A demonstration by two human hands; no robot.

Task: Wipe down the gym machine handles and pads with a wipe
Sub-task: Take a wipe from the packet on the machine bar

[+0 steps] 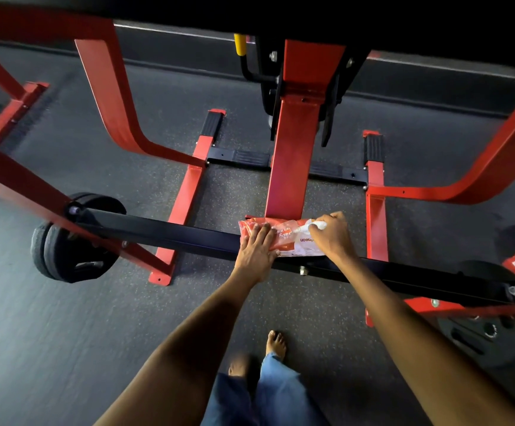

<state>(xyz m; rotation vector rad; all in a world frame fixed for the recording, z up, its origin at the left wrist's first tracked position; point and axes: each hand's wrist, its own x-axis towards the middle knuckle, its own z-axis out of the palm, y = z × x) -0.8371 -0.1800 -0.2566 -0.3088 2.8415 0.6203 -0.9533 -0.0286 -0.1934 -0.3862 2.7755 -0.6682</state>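
Observation:
A red and white pack of wipes (291, 241) lies on the black crossbar (164, 233) of a red gym machine, at the foot of its red centre post (293, 155). My left hand (257, 250) lies flat on the pack's left end with straight fingers. My right hand (330, 233) is at the pack's right end and pinches a white wipe (314, 225) that sticks out of the pack. The pack's lower edge is partly hidden by my hands.
Black weight plates (65, 244) hang on the bar's left end and more plates (483, 330) sit at the lower right. Red frame arms (111, 96) curve down on both sides. Black footrests (373, 147) stand behind. My bare feet (276, 344) are on the speckled rubber floor.

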